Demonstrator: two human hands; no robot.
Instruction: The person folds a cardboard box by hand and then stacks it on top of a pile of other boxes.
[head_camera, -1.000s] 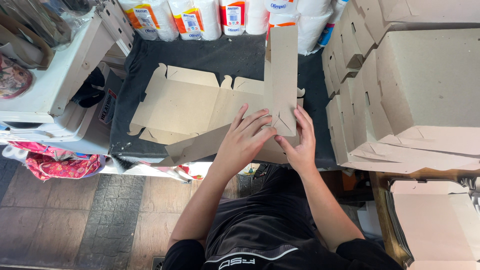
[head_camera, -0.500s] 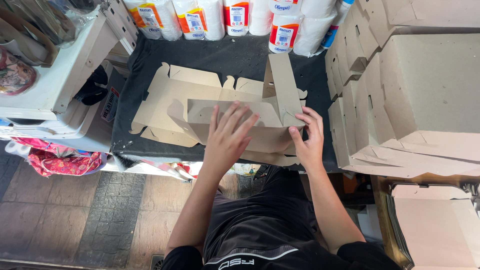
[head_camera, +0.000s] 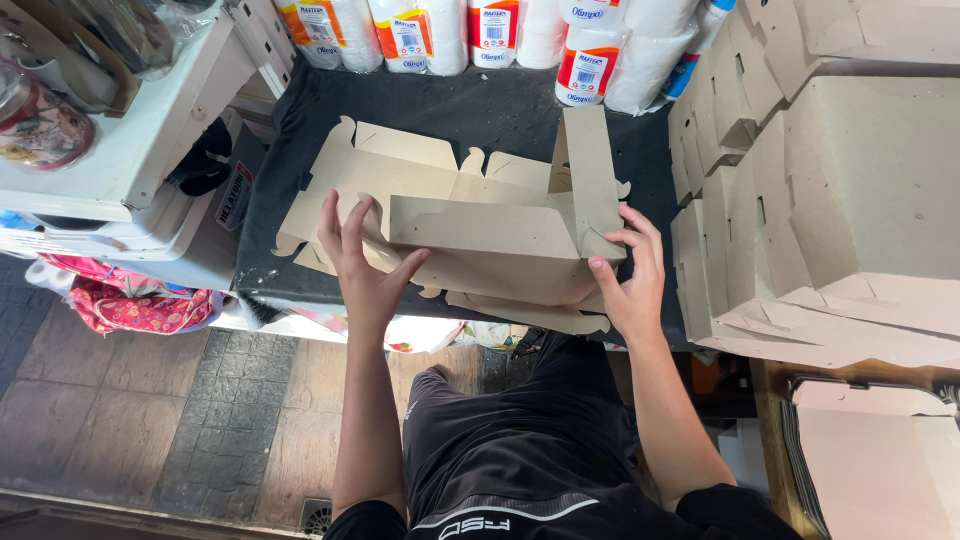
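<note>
Head view: we note the left hand (head_camera: 362, 268) open, fingers spread, palm against the left end of the raised front panel of the cardboard box blank (head_camera: 480, 240). The right hand (head_camera: 628, 272) pinches its right corner. The panel's long axis runs left-right between both hands, on the black-covered bench (head_camera: 470, 115).

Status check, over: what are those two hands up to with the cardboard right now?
Left hand open, fingers spread, at the left end of the raised front panel. Right hand pinching the folded right corner of the cardboard box blank. Stacked folded boxes close on the right.
</note>
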